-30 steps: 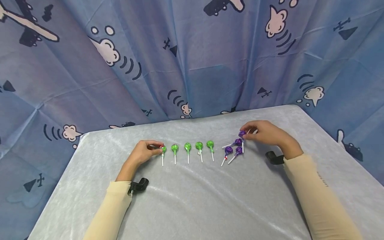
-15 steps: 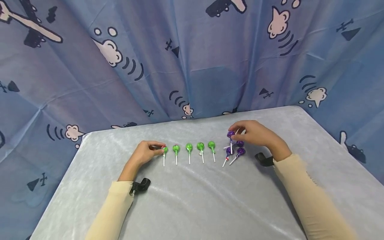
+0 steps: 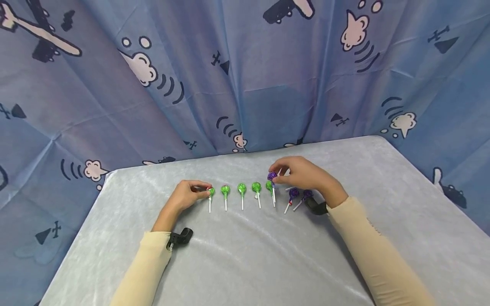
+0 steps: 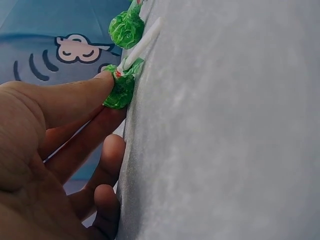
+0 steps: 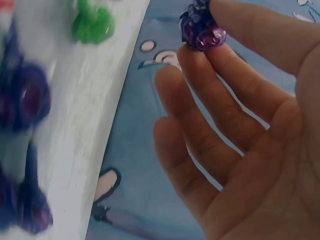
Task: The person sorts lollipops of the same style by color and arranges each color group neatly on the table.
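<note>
My left hand (image 3: 185, 196) pinches the wrapped head of the leftmost green lollipop (image 4: 120, 92) between thumb and fingers, its white stick lying toward me. The other green lollipops (image 3: 242, 188) continue this row to the right, heads away from me. Held by its head between the thumb and fingers of my right hand (image 3: 300, 172) is a purple lollipop (image 3: 272, 176), stick hanging down. In the head view it overlaps the rightmost green lollipop (image 3: 269, 185). Loose purple lollipops (image 3: 293, 193) lie right of the row, partly hidden behind my right hand and wrist.
A pale grey cloth covers the table (image 3: 245, 255). Behind its back edge hangs a blue curtain (image 3: 275, 102) with cartoon planes and clouds. A black wrist mount (image 3: 180, 237) sits on my left forearm, and another (image 3: 317, 207) on my right, close over the purple lollipops.
My right hand has carried the purple lollipop leftward, from the purple group to the right end of the green row. The left hand stays on its green lollipop.
</note>
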A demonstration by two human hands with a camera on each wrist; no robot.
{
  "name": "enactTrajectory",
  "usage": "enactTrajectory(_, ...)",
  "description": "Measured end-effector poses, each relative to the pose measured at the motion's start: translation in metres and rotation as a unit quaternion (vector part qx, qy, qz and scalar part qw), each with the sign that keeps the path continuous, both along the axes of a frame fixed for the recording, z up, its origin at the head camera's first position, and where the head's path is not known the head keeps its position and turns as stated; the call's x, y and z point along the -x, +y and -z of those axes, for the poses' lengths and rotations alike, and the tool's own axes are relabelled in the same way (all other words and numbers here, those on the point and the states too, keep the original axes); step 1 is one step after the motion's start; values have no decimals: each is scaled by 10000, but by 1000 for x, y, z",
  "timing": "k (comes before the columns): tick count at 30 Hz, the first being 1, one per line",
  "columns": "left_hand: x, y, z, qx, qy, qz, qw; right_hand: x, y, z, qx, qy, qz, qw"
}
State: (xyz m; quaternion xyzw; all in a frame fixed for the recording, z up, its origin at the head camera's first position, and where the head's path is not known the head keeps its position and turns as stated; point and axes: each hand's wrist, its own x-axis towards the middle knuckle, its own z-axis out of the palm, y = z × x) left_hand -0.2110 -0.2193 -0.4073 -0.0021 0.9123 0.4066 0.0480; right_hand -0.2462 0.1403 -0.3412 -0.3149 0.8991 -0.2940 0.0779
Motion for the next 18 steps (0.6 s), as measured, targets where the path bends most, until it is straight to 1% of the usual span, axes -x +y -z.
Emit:
enactTrajectory(3, 0, 1, -3, 17, -29, 15, 10000, -2, -10, -2, -35, -20, -116, 9999)
enactTrajectory(8, 0, 1, -1, 61, -87, -2, 9999, -8, -29, 1, 53, -123, -288, 9995)
enactTrajectory(13, 2, 2, -1, 152, -48, 23, 9999, -13, -47, 3, 90, -128, -380, 9992)
enactTrajectory(18, 1, 4, -2, 152, -79, -11, 9999, -17, -65, 3, 44, -92, -505, 9987)
